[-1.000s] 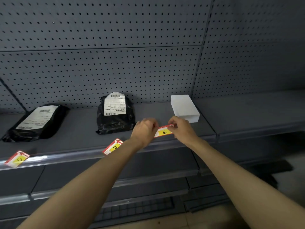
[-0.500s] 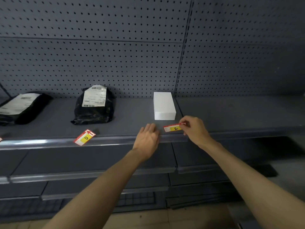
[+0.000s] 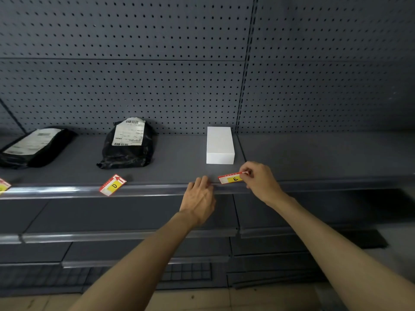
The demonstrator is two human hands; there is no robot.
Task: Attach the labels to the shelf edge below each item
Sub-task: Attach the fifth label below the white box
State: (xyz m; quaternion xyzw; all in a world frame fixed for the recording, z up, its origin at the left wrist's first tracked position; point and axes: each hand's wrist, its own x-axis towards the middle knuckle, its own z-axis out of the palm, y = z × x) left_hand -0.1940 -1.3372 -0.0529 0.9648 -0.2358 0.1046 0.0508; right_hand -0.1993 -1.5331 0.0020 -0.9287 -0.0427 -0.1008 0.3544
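A red and yellow label marked E [image 3: 230, 178] sits at the shelf edge [image 3: 157, 190], just below a white box [image 3: 220, 145]. My right hand [image 3: 260, 180] pinches the label's right end. My left hand [image 3: 199, 198] rests with its fingertips on the clear edge strip, just left of the label, holding nothing. Another label marked D [image 3: 113, 185] leans tilted at the edge below a black parcel [image 3: 128, 143] with a white shipping sticker. A third label [image 3: 3, 186] shows at the far left, below a second black parcel [image 3: 33, 147].
Grey pegboard [image 3: 157, 86] backs the shelf. The shelf section to the right [image 3: 325, 153] of the white box holds nothing. Lower grey shelves [image 3: 112, 236] stick out below my arms, with pale floor [image 3: 202, 299] at the bottom.
My left hand let go of the E label and dropped to the edge strip. My right hand keeps the label, now lower at the edge. The view shifted, then steadied.
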